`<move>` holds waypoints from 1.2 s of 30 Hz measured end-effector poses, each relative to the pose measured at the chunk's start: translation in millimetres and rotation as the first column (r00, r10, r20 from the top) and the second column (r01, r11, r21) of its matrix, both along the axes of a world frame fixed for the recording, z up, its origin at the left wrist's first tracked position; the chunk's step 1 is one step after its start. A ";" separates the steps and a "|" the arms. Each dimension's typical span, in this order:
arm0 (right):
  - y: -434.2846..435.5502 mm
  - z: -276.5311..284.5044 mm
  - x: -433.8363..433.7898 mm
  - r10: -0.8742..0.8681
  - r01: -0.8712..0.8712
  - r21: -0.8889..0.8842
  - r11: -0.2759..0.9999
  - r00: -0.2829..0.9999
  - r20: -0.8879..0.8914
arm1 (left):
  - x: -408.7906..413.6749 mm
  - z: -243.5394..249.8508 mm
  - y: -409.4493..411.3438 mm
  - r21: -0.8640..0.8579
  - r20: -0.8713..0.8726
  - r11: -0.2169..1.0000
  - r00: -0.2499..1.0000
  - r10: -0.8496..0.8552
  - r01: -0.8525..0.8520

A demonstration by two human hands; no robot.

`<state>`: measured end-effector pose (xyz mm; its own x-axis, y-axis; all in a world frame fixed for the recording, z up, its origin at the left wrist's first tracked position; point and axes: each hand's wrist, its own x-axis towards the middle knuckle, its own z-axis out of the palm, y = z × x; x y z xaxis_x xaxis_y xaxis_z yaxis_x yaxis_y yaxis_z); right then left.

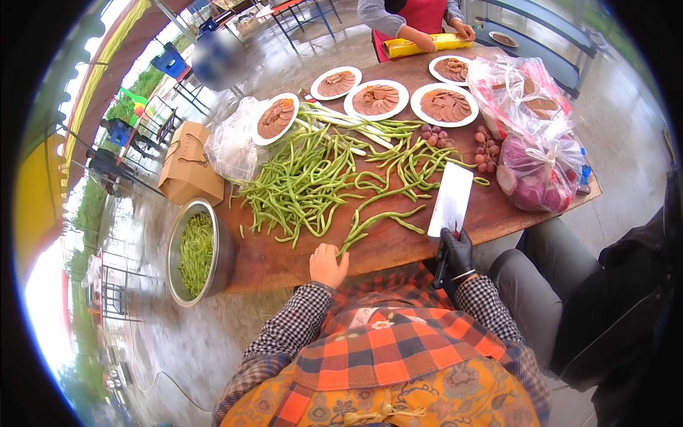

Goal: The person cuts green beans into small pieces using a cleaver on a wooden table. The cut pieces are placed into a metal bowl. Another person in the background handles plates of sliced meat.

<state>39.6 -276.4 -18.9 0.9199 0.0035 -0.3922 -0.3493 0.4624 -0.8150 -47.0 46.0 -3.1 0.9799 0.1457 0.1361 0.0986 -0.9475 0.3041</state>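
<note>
My left hand [327, 265], bare, rests at the near edge of the wooden table [267, 267], its fingers at the ends of a few long green beans [368, 227]. In a black glove, my right hand [456, 253] grips a cleaver [451, 200] near the table's front edge, blade pointing away from me. A large heap of long green beans [304, 179] lies beyond my left hand. On the left, a metal bowl [214, 240] holds cut bean pieces [195, 256]. Spring onions [347, 120] lie behind the heap.
Plates of sliced meat [376, 100] stand along the back. Red grapes [485, 149] and plastic bags [539, 165] are on the right, a brown paper bag [192, 165] on the left. A person in a red apron [421, 18] holds a yellow roll opposite; another sits right.
</note>
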 end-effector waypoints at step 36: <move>-5.5 10.1 -10.1 0.085 -0.085 -0.058 0.995 0.996 -0.009 | 83.2 9.8 -54.1 -0.216 0.207 0.959 0.969 -0.137 0.182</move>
<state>29.5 -281.8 -8.8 0.9145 0.0581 -0.4004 -0.3909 0.3823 -0.8372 36.2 -8.1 6.7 0.9527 0.0394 0.3013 -0.1279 -0.8476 0.5151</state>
